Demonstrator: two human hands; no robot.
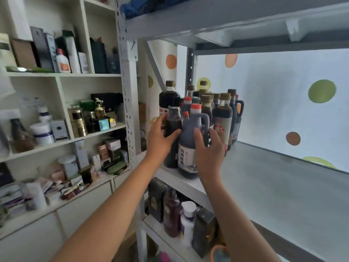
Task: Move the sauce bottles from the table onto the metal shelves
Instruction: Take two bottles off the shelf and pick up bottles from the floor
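I set two sauce bottles at the front left corner of the metal shelf [264,186].

My left hand [160,137] wraps the slim dark bottle [172,125]; my right hand [209,150], fingers spread loose, steadies the glossy plastic handled jug [190,144]. Best nudged back squarely against the capped cluster, clear of the edge.

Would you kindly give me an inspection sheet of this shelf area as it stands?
Surface: grey metal shelf, bare on its right part.
Job's things: dark sauce bottles clustered upright at the shelf's left end; handled jug at the front edge.
Clutter: bottles and boxes on the lower shelf.
Grippers: left hand wrapped on a small dark bottle; right hand open against the jug.
Cables: nothing seen.
Surroundings: white cabinet crowded with boxes and jars; dotted wall behind.
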